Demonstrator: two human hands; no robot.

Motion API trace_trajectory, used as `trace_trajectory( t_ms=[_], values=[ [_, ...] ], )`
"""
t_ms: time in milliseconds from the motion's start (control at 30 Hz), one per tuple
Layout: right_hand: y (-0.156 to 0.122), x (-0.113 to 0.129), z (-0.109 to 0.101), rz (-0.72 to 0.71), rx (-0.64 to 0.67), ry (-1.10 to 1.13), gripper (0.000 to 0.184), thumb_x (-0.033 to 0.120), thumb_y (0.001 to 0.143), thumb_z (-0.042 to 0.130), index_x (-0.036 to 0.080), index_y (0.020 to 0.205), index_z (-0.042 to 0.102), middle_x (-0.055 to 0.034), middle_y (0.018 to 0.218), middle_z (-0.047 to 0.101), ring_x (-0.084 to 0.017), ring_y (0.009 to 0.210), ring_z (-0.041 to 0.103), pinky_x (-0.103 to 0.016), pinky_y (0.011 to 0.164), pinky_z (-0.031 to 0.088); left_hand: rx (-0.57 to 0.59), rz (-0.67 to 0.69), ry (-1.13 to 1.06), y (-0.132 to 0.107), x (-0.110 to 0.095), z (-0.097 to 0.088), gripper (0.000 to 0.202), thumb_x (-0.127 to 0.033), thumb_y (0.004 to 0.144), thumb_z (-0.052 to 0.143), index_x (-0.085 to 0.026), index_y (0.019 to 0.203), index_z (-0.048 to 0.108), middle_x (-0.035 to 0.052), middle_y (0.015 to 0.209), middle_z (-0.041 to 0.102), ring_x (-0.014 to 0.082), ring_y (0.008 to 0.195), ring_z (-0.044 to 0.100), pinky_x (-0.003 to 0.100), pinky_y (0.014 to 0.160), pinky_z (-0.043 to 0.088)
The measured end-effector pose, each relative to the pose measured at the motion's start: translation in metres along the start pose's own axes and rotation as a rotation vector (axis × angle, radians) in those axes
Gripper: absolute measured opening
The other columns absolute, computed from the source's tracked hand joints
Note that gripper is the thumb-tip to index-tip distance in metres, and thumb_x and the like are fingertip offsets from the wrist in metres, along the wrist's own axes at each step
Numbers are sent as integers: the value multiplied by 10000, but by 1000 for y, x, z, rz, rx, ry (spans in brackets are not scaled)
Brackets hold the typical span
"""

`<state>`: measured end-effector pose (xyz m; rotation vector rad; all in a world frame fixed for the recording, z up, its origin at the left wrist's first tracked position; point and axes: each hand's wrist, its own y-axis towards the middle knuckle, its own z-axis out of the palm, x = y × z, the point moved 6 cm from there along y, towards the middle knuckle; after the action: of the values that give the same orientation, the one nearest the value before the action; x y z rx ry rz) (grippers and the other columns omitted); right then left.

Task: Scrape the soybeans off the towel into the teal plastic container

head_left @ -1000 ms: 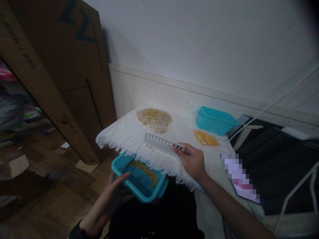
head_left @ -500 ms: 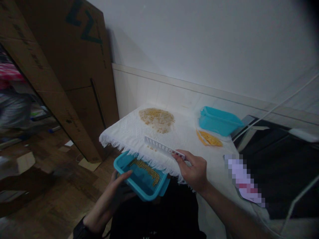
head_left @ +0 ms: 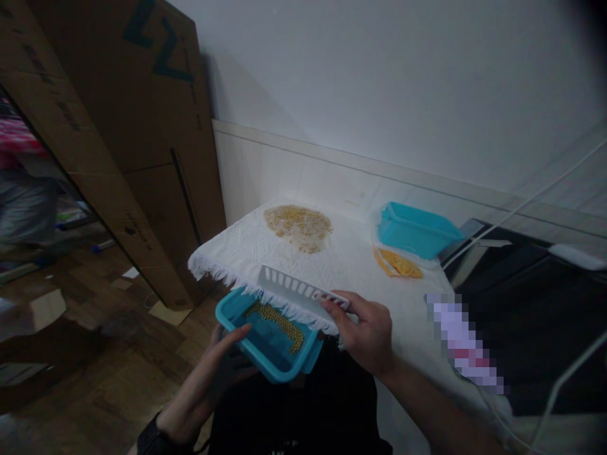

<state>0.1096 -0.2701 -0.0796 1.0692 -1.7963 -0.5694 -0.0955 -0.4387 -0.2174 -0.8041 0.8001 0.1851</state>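
Observation:
My left hand (head_left: 215,366) grips a teal plastic tub (head_left: 265,338) held just below the fringed front edge of a white cloth (head_left: 251,253). A row of yellow beans (head_left: 279,319) lies inside the tub. My right hand (head_left: 367,332) pinches one end of a white slotted scraper (head_left: 296,292), which rests on the cloth right at its front edge, above the tub. Farther back on the cloth lies a pile of yellow beans (head_left: 298,224).
A second teal tub (head_left: 417,229) and a small orange heap (head_left: 398,263) sit at the cloth's right. Tall cardboard boxes (head_left: 118,126) stand at left beside the wall. A dark surface (head_left: 531,316) with white cables lies at right. Wooden floor lies below left.
My right hand has drawn the scraper toward me, from mid-cloth to the front edge over the tub. The left hand and tub have hardly moved.

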Motion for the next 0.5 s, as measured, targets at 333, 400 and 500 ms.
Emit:
trace_trajectory(
  t_ms=[333,400,500],
  values=[
    [60,-123,-25,373,-220,-6,428,647,845,816,220,833,798,-43,752,829,-259,715,774,-337,667,598,-34,-20,35,6,2,-4,1055,-434,774,1042,-365,1661,475,210,1500,784,461,1224,840,632,1049,656],
    [59,-138,-30,406,-263,9,442,663,819,817,225,819,768,-50,768,831,-268,738,780,-345,675,600,-38,-32,47,7,3,-4,1031,-456,808,1020,-363,1658,443,217,1539,751,448,1220,843,621,1050,661],
    [52,-148,-34,436,-275,6,435,662,797,805,236,771,723,-59,759,821,-269,730,776,-344,649,591,-20,-31,59,9,3,-4,979,-455,845,995,-367,1646,440,209,1549,740,427,1225,841,609,1064,662]
  ],
)
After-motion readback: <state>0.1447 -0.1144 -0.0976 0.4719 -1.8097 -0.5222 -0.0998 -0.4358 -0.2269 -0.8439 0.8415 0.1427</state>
